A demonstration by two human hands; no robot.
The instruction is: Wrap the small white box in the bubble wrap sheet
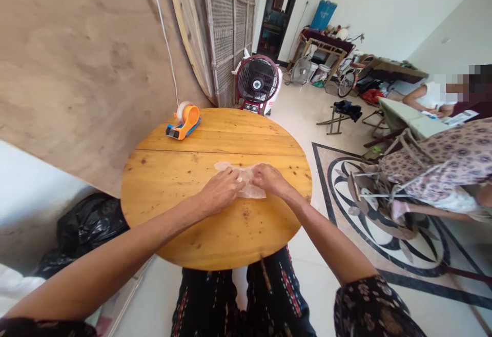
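Observation:
A thin, translucent, whitish sheet point(251, 190), perhaps plastic film, lies crumpled on the round wooden table point(172, 188). My left hand point(223, 188) has its fingers curled down on the sheet's left part. Opposite it, my right hand point(268, 178) grips the upper right part with bent fingers. A short stretch of the sheet shows between the two hands, and one end sticks out beyond my left fingers. The fingertips are partly hidden. Toward the table's far left edge stands an orange and blue tape dispenser point(188, 121) with a roll of tape.
A fan point(257, 83) stands just past the table's far edge. Black plastic bags point(92, 224) lie at the left by the wall. To the right, people sit near a pale green table point(411, 116), and a small folding stool point(336, 119) holds dark cloth.

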